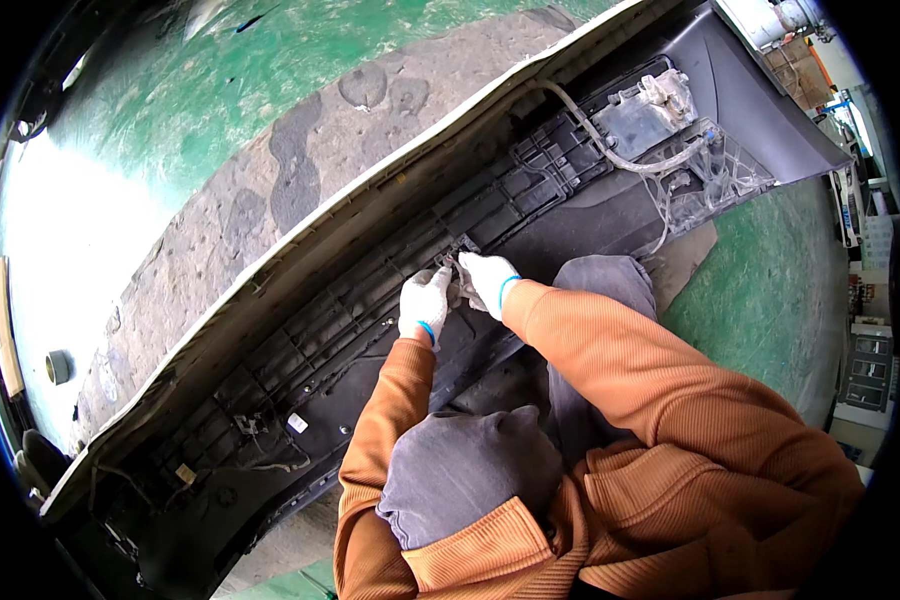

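Observation:
A long car bumper (pixel 270 290) lies inside-up on the floor, its black ribbed inner side facing me and its pale outer edge along the far side. Both my hands wear white gloves with blue cuffs. My left hand (pixel 425 303) and my right hand (pixel 487 280) meet at a small fitting (pixel 457 262) on the black grille section near the bumper's middle. The fingers of both are closed around that spot. What exactly they pinch is hidden by the gloves. My orange sleeves and grey-trousered knees fill the lower right.
A clear plastic bracket and pale hose (pixel 660 130) sit at the bumper's right end. Loose wiring (pixel 270 440) lies at its left end. A worn grey mat (pixel 300 160) covers the green floor (pixel 770 290). A tape roll (pixel 58 367) lies far left. Shelving stands at the right.

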Tool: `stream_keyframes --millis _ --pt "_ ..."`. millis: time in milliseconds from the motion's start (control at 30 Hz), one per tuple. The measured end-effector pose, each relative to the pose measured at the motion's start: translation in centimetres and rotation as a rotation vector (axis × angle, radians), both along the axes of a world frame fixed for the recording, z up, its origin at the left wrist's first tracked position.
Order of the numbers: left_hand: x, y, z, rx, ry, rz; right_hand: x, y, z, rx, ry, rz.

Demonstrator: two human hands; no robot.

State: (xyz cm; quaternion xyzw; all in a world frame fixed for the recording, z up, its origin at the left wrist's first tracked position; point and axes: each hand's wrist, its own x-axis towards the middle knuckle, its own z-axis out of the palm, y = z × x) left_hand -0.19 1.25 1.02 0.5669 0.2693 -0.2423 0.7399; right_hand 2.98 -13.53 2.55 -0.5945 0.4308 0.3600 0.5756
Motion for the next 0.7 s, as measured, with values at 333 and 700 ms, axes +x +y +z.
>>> stream_keyframes --millis 333,700 --pt "0.9 1.2 -3.5 0.173 0.008 -0.131 0.2 1.8 -0.1 0.054 -0.028 -0.118" --pt "3.1 2.1 1.6 0.985 -0.658 -0.503 -0.2 1.2 -2.1 -0.308 -0.223 0.319"
